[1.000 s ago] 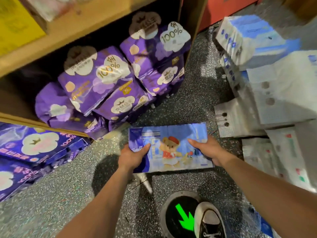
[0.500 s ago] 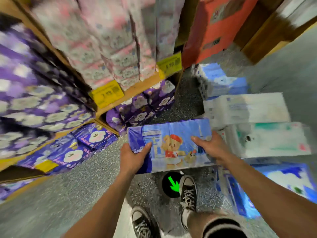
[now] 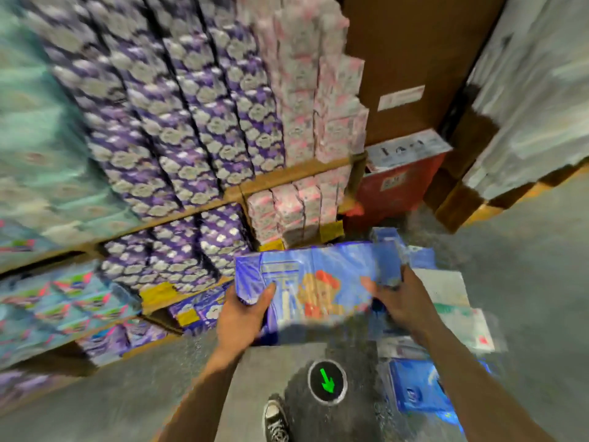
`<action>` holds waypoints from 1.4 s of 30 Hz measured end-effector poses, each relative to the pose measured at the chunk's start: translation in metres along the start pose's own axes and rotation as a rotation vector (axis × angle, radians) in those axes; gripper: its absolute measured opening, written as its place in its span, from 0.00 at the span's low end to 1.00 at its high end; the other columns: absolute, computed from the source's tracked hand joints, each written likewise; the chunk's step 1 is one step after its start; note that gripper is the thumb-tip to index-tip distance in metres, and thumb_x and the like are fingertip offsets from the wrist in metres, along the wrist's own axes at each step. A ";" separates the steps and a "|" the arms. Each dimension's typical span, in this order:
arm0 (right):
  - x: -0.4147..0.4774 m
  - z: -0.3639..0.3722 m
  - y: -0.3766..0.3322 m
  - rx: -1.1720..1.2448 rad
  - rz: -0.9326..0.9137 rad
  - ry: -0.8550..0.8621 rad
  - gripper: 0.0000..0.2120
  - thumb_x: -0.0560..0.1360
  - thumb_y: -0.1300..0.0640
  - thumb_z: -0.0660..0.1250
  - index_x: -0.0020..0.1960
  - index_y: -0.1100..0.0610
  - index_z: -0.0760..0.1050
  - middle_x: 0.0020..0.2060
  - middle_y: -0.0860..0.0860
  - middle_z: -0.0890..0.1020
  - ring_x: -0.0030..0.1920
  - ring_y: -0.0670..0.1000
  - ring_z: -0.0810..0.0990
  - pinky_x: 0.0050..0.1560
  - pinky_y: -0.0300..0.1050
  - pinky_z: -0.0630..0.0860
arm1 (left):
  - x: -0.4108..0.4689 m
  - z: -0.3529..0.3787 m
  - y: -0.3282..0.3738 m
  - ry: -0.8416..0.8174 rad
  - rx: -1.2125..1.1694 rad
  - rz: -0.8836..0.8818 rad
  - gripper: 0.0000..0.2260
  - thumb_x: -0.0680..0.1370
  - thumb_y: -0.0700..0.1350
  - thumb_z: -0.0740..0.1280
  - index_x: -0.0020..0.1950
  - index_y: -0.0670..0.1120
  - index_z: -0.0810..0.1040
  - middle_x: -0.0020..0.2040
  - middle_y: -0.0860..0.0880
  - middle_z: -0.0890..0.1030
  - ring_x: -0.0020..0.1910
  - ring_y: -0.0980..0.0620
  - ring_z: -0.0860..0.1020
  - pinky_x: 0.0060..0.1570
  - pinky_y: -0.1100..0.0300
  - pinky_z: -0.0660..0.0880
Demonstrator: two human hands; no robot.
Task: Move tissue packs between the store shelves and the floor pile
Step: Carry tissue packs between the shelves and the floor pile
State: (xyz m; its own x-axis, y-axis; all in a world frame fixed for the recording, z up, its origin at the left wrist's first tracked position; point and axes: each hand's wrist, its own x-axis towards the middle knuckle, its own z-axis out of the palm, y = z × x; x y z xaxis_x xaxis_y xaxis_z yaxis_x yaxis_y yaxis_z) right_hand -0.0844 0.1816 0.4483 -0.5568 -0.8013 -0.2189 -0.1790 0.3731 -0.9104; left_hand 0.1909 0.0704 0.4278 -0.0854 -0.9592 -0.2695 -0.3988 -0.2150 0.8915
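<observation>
A blue tissue pack [image 3: 318, 282] printed with a cartoon bear is held flat in front of me, above the floor. My left hand [image 3: 242, 314] grips its left end with the thumb on top. My right hand [image 3: 398, 298] grips its right end. Behind it rise the store shelves [image 3: 287, 177], filled with purple packs [image 3: 178, 129] and pink-and-white packs [image 3: 306, 90]. The floor pile [image 3: 452, 314] of white and blue packs lies under and right of my right hand. The frame is blurred by motion.
Teal packs [image 3: 41, 154] fill the shelves at left. A red carton [image 3: 398, 180] under a tall brown box [image 3: 408, 59] stands right of the shelf end. More wrapped goods [image 3: 535, 90] sit on a pallet at far right. My shoe [image 3: 275, 419] and a green floor arrow [image 3: 326, 381] are below.
I have risen from a low position by the bottom shelf to standing height. The blue pack came up with both hands still gripping its ends, and upper shelves are now in view.
</observation>
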 end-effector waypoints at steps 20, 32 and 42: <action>-0.264 0.098 -0.162 0.016 -0.379 -0.725 0.10 0.72 0.52 0.78 0.52 0.49 0.83 0.44 0.41 0.87 0.46 0.41 0.85 0.45 0.42 0.81 | -0.391 -0.234 -0.014 0.877 -0.178 -0.013 0.15 0.73 0.55 0.77 0.40 0.43 0.81 0.35 0.52 0.84 0.31 0.62 0.76 0.35 0.60 0.74; -0.643 0.323 -0.154 -0.100 -0.619 -1.353 0.19 0.69 0.46 0.79 0.54 0.53 0.81 0.47 0.48 0.87 0.48 0.49 0.86 0.49 0.51 0.82 | -0.748 -0.400 -0.189 1.422 -0.330 -0.260 0.18 0.71 0.62 0.74 0.55 0.54 0.82 0.49 0.58 0.86 0.50 0.56 0.84 0.57 0.49 0.80; -0.984 0.423 -0.119 -0.163 -0.721 -1.892 0.10 0.72 0.53 0.77 0.48 0.56 0.80 0.34 0.46 0.85 0.31 0.41 0.81 0.31 0.34 0.75 | -1.018 -0.455 -0.278 1.957 -0.334 -0.514 0.12 0.74 0.57 0.75 0.53 0.54 0.81 0.50 0.57 0.86 0.48 0.58 0.84 0.54 0.51 0.80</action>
State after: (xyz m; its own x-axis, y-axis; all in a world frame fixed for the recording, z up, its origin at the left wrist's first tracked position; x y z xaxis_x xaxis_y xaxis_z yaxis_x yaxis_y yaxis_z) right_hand 0.8277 0.7275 0.6238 0.9901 -0.1390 -0.0208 -0.0526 -0.2290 -0.9720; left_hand 0.8040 1.0234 0.6200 0.9338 0.3578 -0.0006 0.1051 -0.2729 0.9563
